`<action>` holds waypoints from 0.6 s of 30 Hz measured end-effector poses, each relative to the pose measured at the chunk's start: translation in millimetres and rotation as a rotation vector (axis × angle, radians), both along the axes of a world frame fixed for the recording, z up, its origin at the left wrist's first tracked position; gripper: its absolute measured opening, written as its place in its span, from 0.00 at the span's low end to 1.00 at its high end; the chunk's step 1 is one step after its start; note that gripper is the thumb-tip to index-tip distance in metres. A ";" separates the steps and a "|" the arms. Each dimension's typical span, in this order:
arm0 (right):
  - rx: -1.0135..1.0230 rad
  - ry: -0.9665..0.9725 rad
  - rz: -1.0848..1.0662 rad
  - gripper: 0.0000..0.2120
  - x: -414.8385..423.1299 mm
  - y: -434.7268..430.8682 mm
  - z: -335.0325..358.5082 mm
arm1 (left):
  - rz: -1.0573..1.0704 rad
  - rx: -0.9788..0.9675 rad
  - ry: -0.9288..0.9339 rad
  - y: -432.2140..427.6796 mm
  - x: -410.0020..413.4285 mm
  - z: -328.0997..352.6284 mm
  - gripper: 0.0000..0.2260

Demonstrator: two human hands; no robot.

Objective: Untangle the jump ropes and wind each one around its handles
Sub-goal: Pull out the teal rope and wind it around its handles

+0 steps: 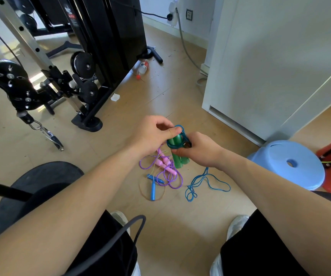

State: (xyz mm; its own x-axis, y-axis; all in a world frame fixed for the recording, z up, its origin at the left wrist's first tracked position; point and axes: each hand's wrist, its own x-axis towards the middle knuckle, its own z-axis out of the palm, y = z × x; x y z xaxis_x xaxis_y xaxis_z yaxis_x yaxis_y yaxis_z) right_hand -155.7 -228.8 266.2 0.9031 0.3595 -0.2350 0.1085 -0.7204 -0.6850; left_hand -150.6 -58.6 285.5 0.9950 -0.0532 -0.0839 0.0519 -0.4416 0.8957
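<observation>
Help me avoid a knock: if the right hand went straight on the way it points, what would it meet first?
Gripping the two translucent green plastic handles, the right hand points left; beyond them it would probably meet the left hand, which pinches the teal cord just there.

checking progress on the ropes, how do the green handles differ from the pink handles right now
The green handles are held together in the right hand; the pink handles lie on the floor. The green handles have blue rope looped round their tops, pinched by the left hand; the pink handles' purple rope is not wound on them. Shared: both ropes leave loose loops on the floor.
</observation>
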 end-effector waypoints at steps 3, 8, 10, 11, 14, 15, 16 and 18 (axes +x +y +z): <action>-0.015 0.008 0.019 0.17 -0.2 -0.2 -1.2 | -0.061 0.086 -0.021 1.4 2.9 -2.1 0.09; -0.018 0.095 0.066 0.14 -4.9 -0.1 -2.4 | -0.289 0.232 0.043 6.7 6.4 -1.2 0.04; -0.002 0.125 0.053 0.12 -6.4 0.5 -2.4 | -0.310 0.206 0.056 8.1 7.1 -3.3 0.04; 0.003 0.141 0.039 0.11 -6.5 0.7 -1.9 | -0.299 0.185 0.065 8.3 7.8 -5.4 0.03; -0.015 0.166 -0.003 0.17 -5.4 -0.4 1.0 | -0.254 0.131 0.094 7.6 8.5 -12.7 0.02; -0.025 0.171 -0.014 0.18 -4.6 -0.9 2.0 | -0.248 0.123 0.101 7.0 8.0 -14.8 0.02; -0.034 0.174 -0.022 0.18 -4.0 -1.2 2.4 | -0.246 0.119 0.104 5.8 7.1 -16.5 0.03; -0.062 0.168 -0.027 0.18 -3.9 -1.3 2.5 | -0.234 0.137 0.094 3.0 5.5 -19.6 0.04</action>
